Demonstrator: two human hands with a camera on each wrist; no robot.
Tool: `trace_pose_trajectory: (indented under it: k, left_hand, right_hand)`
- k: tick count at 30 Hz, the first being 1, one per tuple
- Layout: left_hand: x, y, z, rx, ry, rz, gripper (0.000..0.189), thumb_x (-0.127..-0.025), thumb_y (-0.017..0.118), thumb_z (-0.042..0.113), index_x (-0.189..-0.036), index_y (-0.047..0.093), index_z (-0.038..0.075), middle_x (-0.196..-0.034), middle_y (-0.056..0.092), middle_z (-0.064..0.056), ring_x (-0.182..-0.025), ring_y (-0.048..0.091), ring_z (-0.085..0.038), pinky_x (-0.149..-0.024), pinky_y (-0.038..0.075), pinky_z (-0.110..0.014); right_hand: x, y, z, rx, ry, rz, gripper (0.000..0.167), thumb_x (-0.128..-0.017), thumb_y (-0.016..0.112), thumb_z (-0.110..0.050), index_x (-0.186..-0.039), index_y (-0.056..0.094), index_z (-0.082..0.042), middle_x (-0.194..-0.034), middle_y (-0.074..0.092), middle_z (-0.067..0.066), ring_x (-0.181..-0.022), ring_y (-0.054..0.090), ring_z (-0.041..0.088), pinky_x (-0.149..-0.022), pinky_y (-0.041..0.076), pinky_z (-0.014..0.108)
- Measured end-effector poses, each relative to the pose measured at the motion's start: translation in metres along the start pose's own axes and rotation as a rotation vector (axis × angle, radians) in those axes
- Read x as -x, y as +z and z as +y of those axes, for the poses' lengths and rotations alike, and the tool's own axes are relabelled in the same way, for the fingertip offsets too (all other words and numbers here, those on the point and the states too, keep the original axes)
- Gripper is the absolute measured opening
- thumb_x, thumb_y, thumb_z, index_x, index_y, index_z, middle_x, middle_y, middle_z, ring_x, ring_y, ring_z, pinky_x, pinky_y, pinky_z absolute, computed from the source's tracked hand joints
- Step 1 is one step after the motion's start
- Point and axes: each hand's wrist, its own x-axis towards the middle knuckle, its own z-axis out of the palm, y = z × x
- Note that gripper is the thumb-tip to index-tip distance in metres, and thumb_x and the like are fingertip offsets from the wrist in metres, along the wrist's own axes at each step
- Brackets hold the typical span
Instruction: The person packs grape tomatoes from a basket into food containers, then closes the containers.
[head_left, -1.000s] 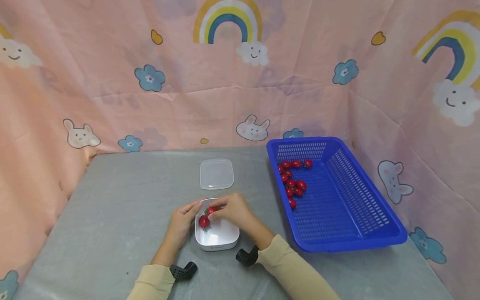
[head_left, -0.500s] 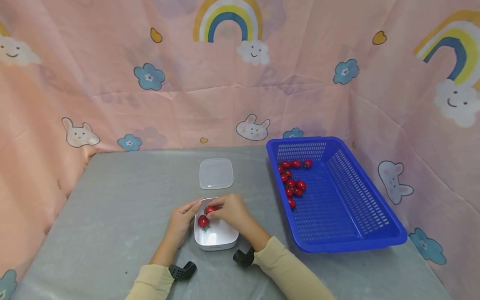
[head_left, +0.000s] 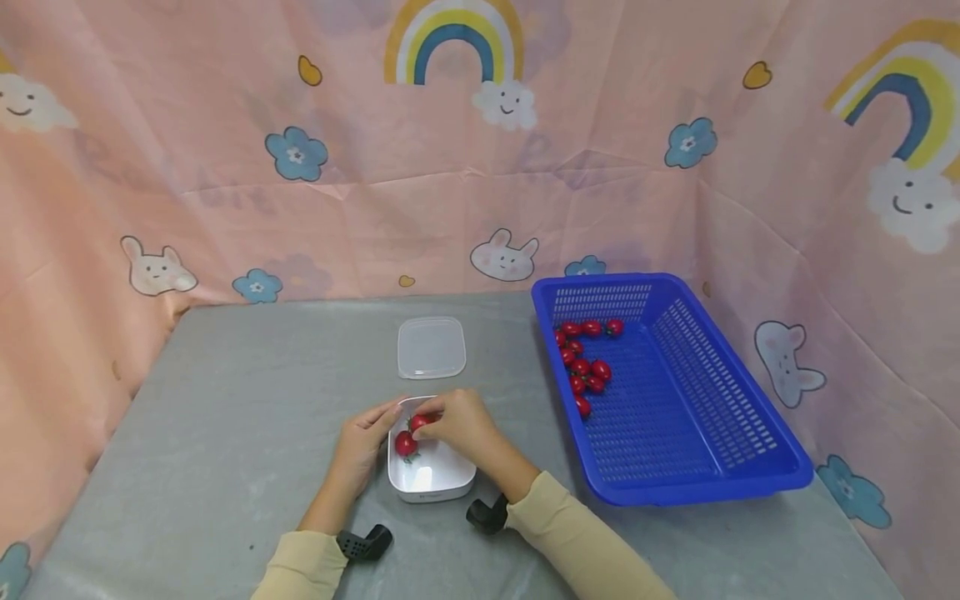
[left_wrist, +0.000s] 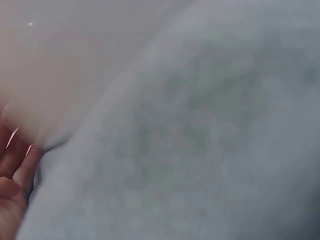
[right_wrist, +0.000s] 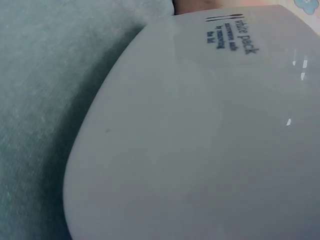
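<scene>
In the head view a white square food container (head_left: 444,477) stands before me on the grey table. My left hand (head_left: 362,443) holds its left side, thumb at the rim and fingers along the outer wall. Inside, toward the back left corner, my right hand (head_left: 467,423) pinches a red cherry tomato (head_left: 419,422) between thumb and fingers. Another cherry tomato (head_left: 406,443) with a green stem lies right beside it. The left wrist view catches only a few fingers (left_wrist: 17,165) by the container's pale wall. In the right wrist view the container's printed side fills most of the frame.
A clear square lid (head_left: 432,348) lies flat behind the container. To the right stands a large blue perforated basket (head_left: 701,493), with several cherry tomatoes (head_left: 601,370) along its left side. A pink patterned cloth (head_left: 360,225) hangs behind the table and at both sides.
My right wrist has shifted very slightly left. Both hands keep their places on the tomato and the container.
</scene>
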Motion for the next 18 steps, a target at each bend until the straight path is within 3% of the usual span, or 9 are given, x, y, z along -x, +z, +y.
trace_pose_trajectory:
  k: [4,10,18]
  left_hand:
    - [-0.0003,0.0004,0.0004,-0.009,-0.001,-0.003,0.035,-0.094,0.068,0.018,-0.122,0.068,-0.003,-0.126,0.07,-0.011,-0.105,0.062,0.006,-0.109,0.047,-0.037]
    - [0.0005,0.0023,0.0015,0.001,0.004,-0.006,0.035,-0.094,0.067,0.017,-0.122,0.067,-0.005,-0.125,0.069,-0.013,-0.103,0.062,0.006,-0.091,0.049,-0.015]
    - [0.0011,0.0008,0.0013,0.013,-0.001,-0.012,0.037,-0.095,0.067,0.018,-0.123,0.067,-0.004,-0.123,0.072,-0.008,-0.103,0.063,0.006,-0.09,0.05,-0.014]
  right_hand:
    - [-0.0001,0.0013,0.0021,0.002,-0.009,-0.003,0.025,-0.074,0.087,-0.016,-0.096,0.08,-0.007,-0.093,0.079,0.006,-0.086,0.071,0.017,-0.075,0.056,0.023]
    - [0.0011,0.0006,0.0033,-0.014,-0.038,0.004,0.025,-0.074,0.086,-0.012,-0.097,0.08,-0.003,-0.089,0.078,0.009,-0.08,0.071,0.016,-0.071,0.056,0.02]
    - [-0.0002,-0.0022,0.0008,-0.133,0.071,0.005,0.024,-0.075,0.086,-0.015,-0.096,0.08,-0.004,-0.09,0.079,0.008,-0.085,0.073,0.018,-0.072,0.057,0.023]
